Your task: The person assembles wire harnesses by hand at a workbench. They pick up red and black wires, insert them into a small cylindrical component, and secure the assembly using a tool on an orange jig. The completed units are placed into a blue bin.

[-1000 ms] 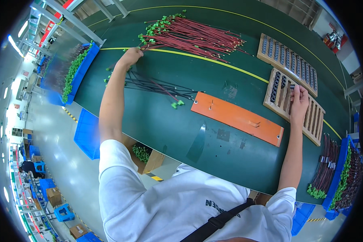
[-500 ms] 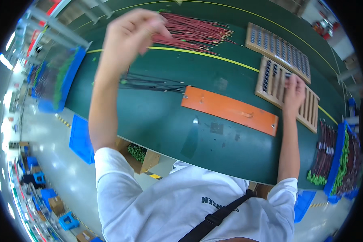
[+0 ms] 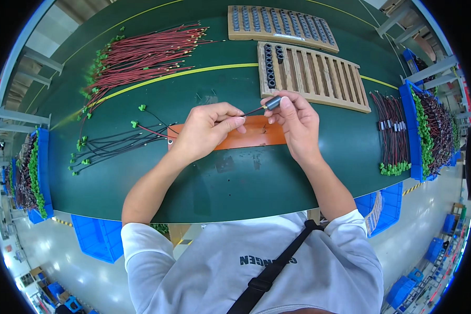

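Observation:
My left hand (image 3: 206, 130) pinches the end of a thin red and black wire pair (image 3: 150, 131) with green connectors trailing to the left. My right hand (image 3: 294, 121) holds a small dark cylindrical core (image 3: 273, 102) at its fingertips. The wire tip meets the core between the two hands. Both hands hover above an orange mat (image 3: 256, 137) on the green table (image 3: 209, 183).
A pile of red wires (image 3: 141, 52) lies far left, black wires (image 3: 110, 149) near left. Two wooden slotted trays (image 3: 319, 73) (image 3: 282, 26) with dark cores stand behind. More wires (image 3: 392, 131) and a blue bin (image 3: 429, 131) sit right; another blue bin (image 3: 34, 178) left.
My left hand came back from the far wire pile holding a wire, and my right hand left the wooden tray with a core. Both now meet over the orange mat.

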A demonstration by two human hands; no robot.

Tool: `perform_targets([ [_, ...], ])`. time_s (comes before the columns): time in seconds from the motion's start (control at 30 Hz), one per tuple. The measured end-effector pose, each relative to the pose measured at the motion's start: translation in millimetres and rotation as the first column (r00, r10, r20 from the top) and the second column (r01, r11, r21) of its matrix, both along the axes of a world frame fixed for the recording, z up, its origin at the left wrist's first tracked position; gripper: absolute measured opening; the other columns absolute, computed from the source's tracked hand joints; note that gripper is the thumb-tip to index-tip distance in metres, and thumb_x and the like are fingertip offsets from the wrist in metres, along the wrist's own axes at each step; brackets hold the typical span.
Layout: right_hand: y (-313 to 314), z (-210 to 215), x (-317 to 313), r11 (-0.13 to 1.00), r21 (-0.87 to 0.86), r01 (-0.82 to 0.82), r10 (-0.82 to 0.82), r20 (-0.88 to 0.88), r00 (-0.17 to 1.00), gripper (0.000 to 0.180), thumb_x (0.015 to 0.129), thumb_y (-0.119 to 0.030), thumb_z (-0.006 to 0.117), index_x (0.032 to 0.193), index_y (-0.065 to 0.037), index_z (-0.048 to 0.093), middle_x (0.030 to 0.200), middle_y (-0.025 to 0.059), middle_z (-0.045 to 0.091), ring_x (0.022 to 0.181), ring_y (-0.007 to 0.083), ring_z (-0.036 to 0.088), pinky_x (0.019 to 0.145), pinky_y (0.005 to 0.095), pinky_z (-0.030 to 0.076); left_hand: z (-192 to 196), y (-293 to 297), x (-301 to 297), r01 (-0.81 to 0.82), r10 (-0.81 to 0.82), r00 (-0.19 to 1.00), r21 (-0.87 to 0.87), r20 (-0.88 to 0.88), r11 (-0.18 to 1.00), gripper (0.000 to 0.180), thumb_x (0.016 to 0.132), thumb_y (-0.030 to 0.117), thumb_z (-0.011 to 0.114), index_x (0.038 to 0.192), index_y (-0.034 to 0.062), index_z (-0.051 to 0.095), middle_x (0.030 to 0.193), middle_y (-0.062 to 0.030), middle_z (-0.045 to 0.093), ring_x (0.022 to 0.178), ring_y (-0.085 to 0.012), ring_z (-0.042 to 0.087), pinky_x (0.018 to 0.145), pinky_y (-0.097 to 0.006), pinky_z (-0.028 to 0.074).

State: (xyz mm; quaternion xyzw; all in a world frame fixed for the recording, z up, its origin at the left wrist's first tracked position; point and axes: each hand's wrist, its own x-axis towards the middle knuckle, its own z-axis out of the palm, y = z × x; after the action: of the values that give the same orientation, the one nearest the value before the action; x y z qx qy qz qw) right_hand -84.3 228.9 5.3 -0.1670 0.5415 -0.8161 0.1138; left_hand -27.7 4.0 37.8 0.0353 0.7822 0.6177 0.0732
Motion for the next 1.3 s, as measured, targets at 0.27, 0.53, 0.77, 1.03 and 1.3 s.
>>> perform_targets([
  [0.27, -8.3, 2.9, 9.7, 0.997, 0.038, -0.061, 0.06, 0.024, 0.998, 0.025, 0.107, -0.017, 0.055, 0.125, 0.0, 0.058, 0.118, 0.0178, 0.069, 0.094, 0.0154, 0.066, 0.082, 0.0297, 0.054, -8.5, -2.2, 1.9, 0.021, -0.02, 0.999, 0.02, -0.028, 1.0, 0.017, 0.1, 0.013, 0.065, 0.105, -0.0021, 0.069, 0.084, -0.0068, 0.075, 0.08, -0.0083, 0.067, 0.072, -0.026, 0.052],
  [0.53, -13.5, 7.0, 17.7, 0.968, 0.109, -0.226, 0.227, 0.005, 0.974, 0.033, 0.108, -0.021, 0.053, 0.132, 0.001, 0.06, 0.113, 0.0121, 0.07, 0.088, 0.0127, 0.063, 0.08, 0.0281, 0.053, 2.4, 9.0, 3.6, 0.069, -0.06, 0.993, 0.083, -0.104, 0.994, 0.058, 0.092, -0.003, 0.069, 0.142, 0.0013, 0.04, 0.099, -0.01, 0.059, 0.095, -0.0127, 0.063, 0.086, -0.03, 0.059],
  [0.77, -2.0, 8.2, 6.4, 0.974, -0.11, -0.2, 0.206, 0.05, 0.977, 0.037, 0.11, -0.03, 0.048, 0.121, 0.002, 0.062, 0.11, 0.0183, 0.071, 0.078, 0.0163, 0.066, 0.07, 0.0285, 0.056, 29.5, -11.0, 0.6, 0.16, -0.181, 0.981, -0.228, -0.076, 0.961, 0.042, 0.092, 0.006, 0.073, 0.131, 0.0012, 0.059, 0.081, -0.0051, 0.063, 0.074, -0.0098, 0.061, 0.069, -0.027, 0.054],
  [1.03, 44.1, 13.0, -49.1, 0.933, -0.341, 0.118, -0.09, 0.096, 0.991, 0.033, 0.11, -0.027, 0.048, 0.123, 0.001, 0.06, 0.113, 0.0167, 0.068, 0.088, 0.016, 0.065, 0.081, 0.0284, 0.058, 23.8, -49.5, -10.7, 0.001, -0.092, 0.962, -0.332, -0.259, 0.943, 0.016, 0.097, 0.01, 0.066, 0.101, -0.0043, 0.073, 0.082, -0.008, 0.067, 0.067, -0.0133, 0.06, 0.063, -0.029, 0.049],
  [1.3, -25.9, 2.3, 7.2, 0.938, -0.047, -0.344, 0.347, 0.099, 0.932, 0.04, 0.11, -0.028, 0.048, 0.125, 0.006, 0.061, 0.115, 0.0127, 0.067, 0.093, 0.0166, 0.066, 0.088, 0.0302, 0.057, 24.8, -18.5, 0.4, 0.08, -0.152, 0.962, -0.297, -0.228, 0.951, 0.016, 0.097, 0.012, 0.068, 0.098, -0.0035, 0.072, 0.078, -0.0087, 0.067, 0.067, -0.0141, 0.061, 0.062, -0.029, 0.048],
])
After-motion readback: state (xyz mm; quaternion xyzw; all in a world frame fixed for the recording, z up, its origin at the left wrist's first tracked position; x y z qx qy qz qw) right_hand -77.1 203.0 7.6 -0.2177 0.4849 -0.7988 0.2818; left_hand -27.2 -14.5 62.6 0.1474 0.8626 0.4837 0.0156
